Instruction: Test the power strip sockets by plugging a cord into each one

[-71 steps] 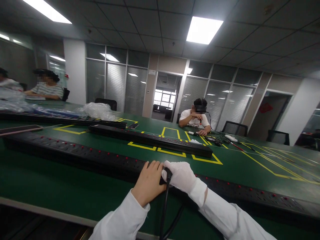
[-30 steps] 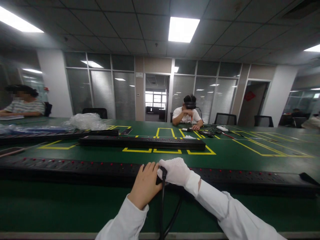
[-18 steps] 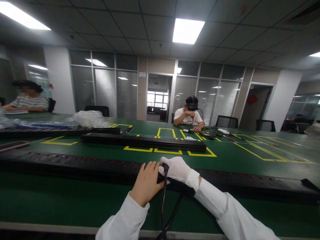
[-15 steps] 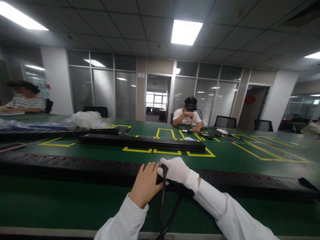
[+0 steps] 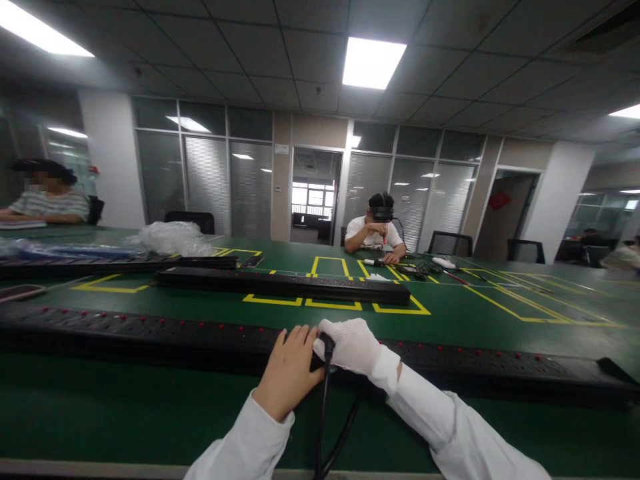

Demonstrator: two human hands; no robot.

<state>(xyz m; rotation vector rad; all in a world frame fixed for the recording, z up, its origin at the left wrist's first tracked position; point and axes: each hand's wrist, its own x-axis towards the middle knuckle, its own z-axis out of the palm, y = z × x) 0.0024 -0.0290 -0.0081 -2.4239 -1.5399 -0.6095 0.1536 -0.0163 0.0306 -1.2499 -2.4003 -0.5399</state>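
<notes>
A long black power strip [image 5: 200,340] with a row of red dots lies across the green table. My bare left hand [image 5: 291,373] rests on it near the middle, its fingers laid over the top and wrapped onto the strip. Right beside it, my right hand [image 5: 350,347], in a white glove, grips a black plug [image 5: 327,343] at the strip's top. From the plug a black cable [image 5: 323,413] runs down toward the table's near edge and loops. The plug's tip is hidden, so how it meets the strip cannot be seen.
Behind lies a second black strip [image 5: 285,285]. Further left are another strip [image 5: 120,265], clear plastic wrap [image 5: 173,239] and a phone [image 5: 21,292]. Across the table a person [image 5: 376,230] sits near cables [image 5: 417,270]; another person [image 5: 47,193] sits at the far left.
Both hands, with the plug and cable, appear shifted very slightly left in the view. Their hold looks the same.
</notes>
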